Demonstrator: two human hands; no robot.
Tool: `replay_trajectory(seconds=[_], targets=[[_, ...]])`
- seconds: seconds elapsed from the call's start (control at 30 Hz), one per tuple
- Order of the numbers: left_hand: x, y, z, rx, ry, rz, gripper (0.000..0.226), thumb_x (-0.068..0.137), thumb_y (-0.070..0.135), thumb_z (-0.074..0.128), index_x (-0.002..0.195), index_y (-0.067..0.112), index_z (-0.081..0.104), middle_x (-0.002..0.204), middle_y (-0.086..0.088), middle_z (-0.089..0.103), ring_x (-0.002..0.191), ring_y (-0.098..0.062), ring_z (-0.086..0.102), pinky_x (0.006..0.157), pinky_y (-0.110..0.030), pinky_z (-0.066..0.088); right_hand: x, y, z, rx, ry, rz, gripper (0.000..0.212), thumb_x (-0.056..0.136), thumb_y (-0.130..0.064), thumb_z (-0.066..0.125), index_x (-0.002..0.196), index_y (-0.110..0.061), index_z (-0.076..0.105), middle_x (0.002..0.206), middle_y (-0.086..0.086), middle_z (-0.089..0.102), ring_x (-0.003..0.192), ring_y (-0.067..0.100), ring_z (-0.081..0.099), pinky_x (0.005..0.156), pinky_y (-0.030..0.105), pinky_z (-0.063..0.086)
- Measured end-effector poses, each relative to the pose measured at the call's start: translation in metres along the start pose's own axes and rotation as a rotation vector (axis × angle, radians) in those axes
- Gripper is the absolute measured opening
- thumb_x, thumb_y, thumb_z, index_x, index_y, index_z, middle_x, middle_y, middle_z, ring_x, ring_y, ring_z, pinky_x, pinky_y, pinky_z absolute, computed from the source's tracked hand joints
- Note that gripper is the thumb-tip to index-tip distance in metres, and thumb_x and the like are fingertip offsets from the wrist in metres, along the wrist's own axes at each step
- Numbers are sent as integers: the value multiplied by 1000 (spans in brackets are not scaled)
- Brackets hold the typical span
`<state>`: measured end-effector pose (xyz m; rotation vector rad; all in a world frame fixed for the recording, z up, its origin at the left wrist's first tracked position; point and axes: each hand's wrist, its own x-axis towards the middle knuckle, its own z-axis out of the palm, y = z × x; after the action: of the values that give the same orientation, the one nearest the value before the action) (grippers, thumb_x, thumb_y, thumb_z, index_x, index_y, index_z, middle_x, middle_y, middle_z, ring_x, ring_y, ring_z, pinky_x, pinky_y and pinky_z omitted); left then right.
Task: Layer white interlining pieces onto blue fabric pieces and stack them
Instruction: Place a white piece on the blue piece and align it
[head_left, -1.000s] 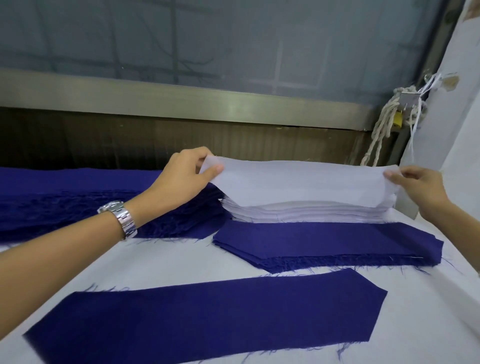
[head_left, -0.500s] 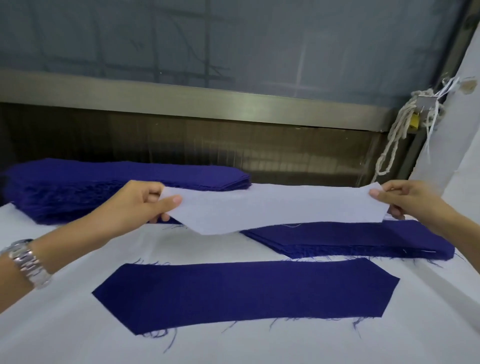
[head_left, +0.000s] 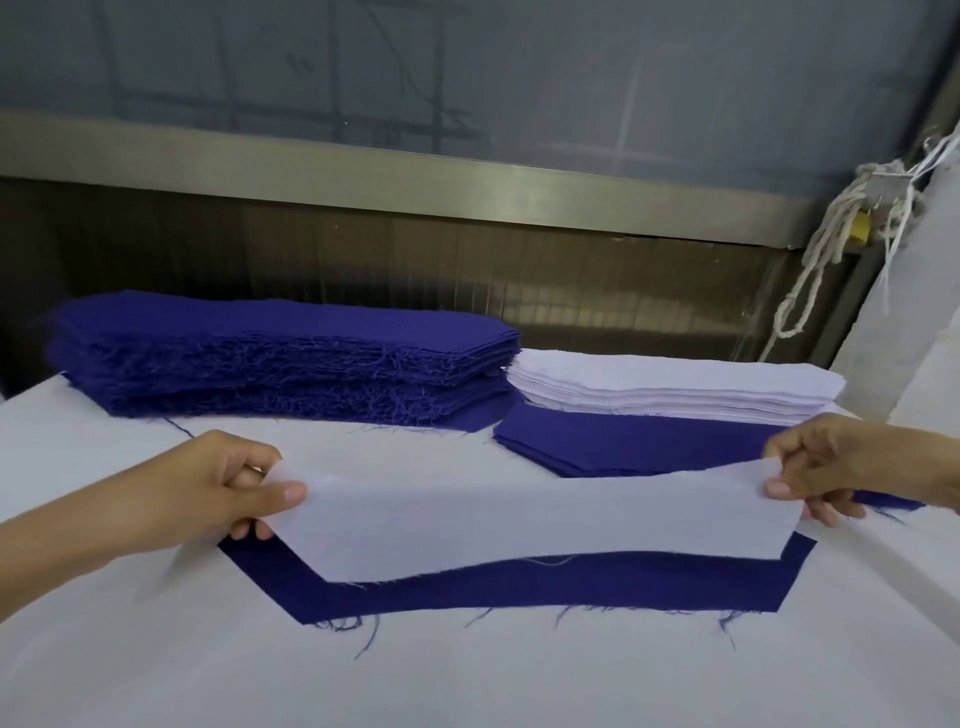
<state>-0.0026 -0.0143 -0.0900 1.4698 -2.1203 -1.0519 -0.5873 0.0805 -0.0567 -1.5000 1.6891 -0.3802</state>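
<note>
White table cover (head_left: 156, 649) fills the foreground. One blue fabric piece (head_left: 571, 590) lies flat on it, loose threads along the near edge. Its far part is covered by the white interlining piece (head_left: 519, 519), so only the near strip and angled ends show. The interlining piece is stretched between both hands, sagging a bit, low over the blue piece; can't tell if it touches. Left hand (head_left: 208, 493) pinches the left end, thumb on top, fingers curled under. Right hand (head_left: 841, 467) pinches the right end the same way, forearm cut off by the frame edge. Behind on the right, a thin blue stack (head_left: 623, 447), its near edge partly hidden by the held piece and the right hand. The white interlining stack (head_left: 675, 384) sits just behind it. To the left is a tall blue stack (head_left: 260, 353) with frayed edges. Farthest back are a metal rail (head_left: 415, 171) and a knotted rope (head_left: 821, 244) hanging at right, with a small yellow item beside it that is too small to identify.
</note>
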Motion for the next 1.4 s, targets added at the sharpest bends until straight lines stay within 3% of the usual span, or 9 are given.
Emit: replay_trajectory(seconds=[0.13, 0.2, 0.37, 0.5, 0.77, 0.87, 1.03, 1.23, 1.4], targets=[[-1, -1, 6, 46, 44, 5, 56, 65, 57, 70, 66, 8, 41, 55, -18, 57, 57, -10, 68, 60, -28, 43, 7, 13, 0, -53, -79, 20, 39, 82, -35, 85, 92, -3, 66, 87, 32, 70, 59, 23, 66, 46, 23, 47], [-1, -2, 7, 80, 54, -3, 57, 64, 59, 69, 64, 13, 36, 54, -15, 62, 52, -9, 64, 58, -28, 42, 10, 16, 2, -80, -123, 28, 38, 85, -36, 82, 95, -4, 66, 89, 29, 72, 61, 22, 67, 48, 22, 47], [1, -7, 8, 141, 83, -35, 55, 75, 53, 70, 65, 13, 35, 61, -8, 72, 43, -4, 53, 49, -17, 42, 15, 18, 5, -94, -159, 29, 38, 87, -37, 80, 100, -4, 66, 91, 27, 73, 62, 21, 68, 49, 22, 48], [-1, -5, 8, 155, 90, -16, 57, 66, 59, 68, 63, 12, 37, 59, -14, 69, 39, -6, 49, 46, -15, 39, 16, 18, 5, -91, -166, 38, 35, 86, -37, 81, 98, -7, 68, 89, 26, 73, 62, 22, 69, 50, 22, 49], [-5, -6, -4, 185, 54, -16, 59, 59, 73, 65, 59, 18, 42, 60, -4, 72, 47, -8, 50, 62, -29, 43, 19, 21, 4, -97, -138, 22, 36, 85, -40, 81, 98, -8, 70, 89, 24, 74, 59, 19, 66, 51, 22, 50], [-7, -8, -9, 216, 1, -51, 71, 61, 74, 64, 71, 5, 48, 65, -3, 74, 47, -7, 52, 59, -24, 45, 19, 21, 3, -94, -122, 9, 38, 85, -40, 81, 99, -6, 69, 88, 24, 73, 59, 19, 65, 52, 23, 50], [-9, -9, -8, 256, -68, -84, 67, 59, 77, 63, 68, 12, 48, 68, 0, 76, 44, -8, 54, 53, -18, 46, 19, 19, 8, -105, -128, 9, 39, 84, -42, 81, 98, -7, 70, 86, 22, 74, 59, 19, 64, 52, 24, 50], [-9, -9, -2, 306, -42, -86, 65, 59, 78, 59, 67, 15, 48, 64, 3, 74, 43, -8, 52, 57, -23, 47, 18, 16, 11, -103, -121, 34, 38, 81, -42, 84, 92, -9, 71, 83, 23, 73, 57, 18, 64, 54, 24, 51], [-7, -11, 4, 336, 41, -70, 55, 76, 65, 65, 67, 14, 44, 62, 4, 73, 40, -8, 49, 53, -21, 46, 18, 17, 10, -112, -103, 53, 37, 79, -44, 85, 91, -13, 71, 85, 23, 74, 58, 19, 65, 55, 24, 52]])
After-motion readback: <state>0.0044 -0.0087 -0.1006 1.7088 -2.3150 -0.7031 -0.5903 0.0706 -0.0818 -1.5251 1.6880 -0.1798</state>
